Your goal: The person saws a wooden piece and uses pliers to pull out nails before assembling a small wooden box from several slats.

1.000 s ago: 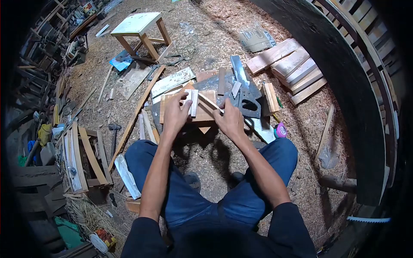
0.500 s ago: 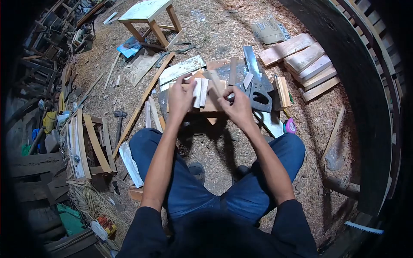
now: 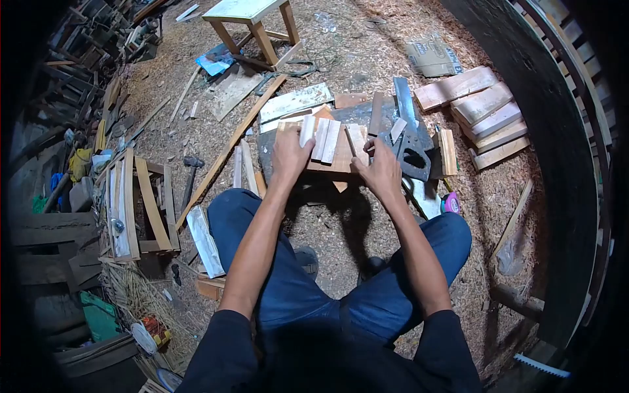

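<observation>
In the head view, my left hand [image 3: 289, 156] closes around a short pale wooden strip [image 3: 306, 131], thumb along its near side. My right hand [image 3: 381, 169] pinches the near end of another short wooden strip [image 3: 354, 136], whose left side looks dark. Between my hands, two pale wooden strips [image 3: 326, 141] lie side by side on a brown wooden board [image 3: 342, 157]. Right of that hand rests a handsaw [image 3: 407, 121] with a black handle, near a dark narrow bar [image 3: 376, 112] and a small pale offcut [image 3: 398, 130].
A small white-topped wooden table [image 3: 246, 9] stands beyond. Stacked planks [image 3: 488, 108] lie at right, a hammer [image 3: 191, 164] and slatted wooden frame [image 3: 141, 203] at left. A long batten [image 3: 236, 147] and a pink round object [image 3: 451, 202] lie near my knees. Shavings cover the ground.
The tilted strip in my right hand has come down onto the board. My left hand, previously raised with fingers apart, has lowered and closed around a strip. The view has shifted slightly.
</observation>
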Demonstrator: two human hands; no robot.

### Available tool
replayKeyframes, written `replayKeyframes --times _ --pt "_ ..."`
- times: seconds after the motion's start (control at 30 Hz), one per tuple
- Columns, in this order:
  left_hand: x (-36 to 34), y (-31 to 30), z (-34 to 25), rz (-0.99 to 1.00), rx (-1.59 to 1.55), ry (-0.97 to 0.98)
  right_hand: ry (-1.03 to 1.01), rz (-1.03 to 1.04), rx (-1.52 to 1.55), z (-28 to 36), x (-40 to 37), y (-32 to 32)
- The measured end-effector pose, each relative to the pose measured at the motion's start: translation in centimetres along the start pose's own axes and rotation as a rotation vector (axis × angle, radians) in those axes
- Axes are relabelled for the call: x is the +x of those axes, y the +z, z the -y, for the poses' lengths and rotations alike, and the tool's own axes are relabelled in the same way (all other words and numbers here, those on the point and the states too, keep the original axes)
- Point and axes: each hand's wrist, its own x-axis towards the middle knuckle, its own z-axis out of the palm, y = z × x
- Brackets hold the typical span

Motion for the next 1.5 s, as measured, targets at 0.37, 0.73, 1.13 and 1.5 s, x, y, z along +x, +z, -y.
replayKeyframes --times 0.37,0.73,1.13,1.5 --pt "-0.7 0.1 1.2 0.129 0.077 0.128 -0.008 0.003 -0.064 0.7 0.1 0.5" --pt "-0.7 -7.8 -1.0 0.099 0.082 0.242 -0.075 -0.103 0.121 1.3 0.9 -1.8" --pt "0.0 -4.8 0.1 0.144 0.014 0.294 -0.125 -0.032 0.206 3.1 0.0 -2.5" --pt "-2.3 -1.2 -5.8 0.394 -0.631 -0.094 0.008 0.042 0.109 6.4 -3.5 -6.6"
